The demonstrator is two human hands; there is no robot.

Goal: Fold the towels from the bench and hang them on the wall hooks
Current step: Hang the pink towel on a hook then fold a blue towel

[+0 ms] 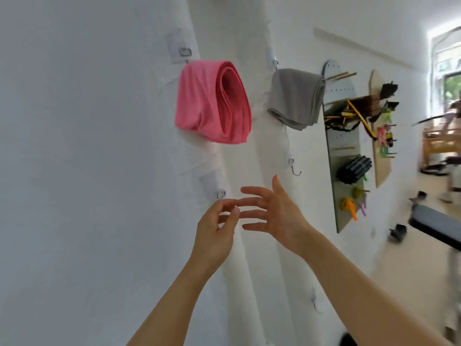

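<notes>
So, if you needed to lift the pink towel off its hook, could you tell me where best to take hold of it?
Probably take the pink towel at its top fold, just below the hook, coming from the open right-hand side with one hand above and one below. It hangs as a thick stack of folded layers whose open edges face right, so a grip pinching across the whole stack near the top should keep the folds together.
</notes>
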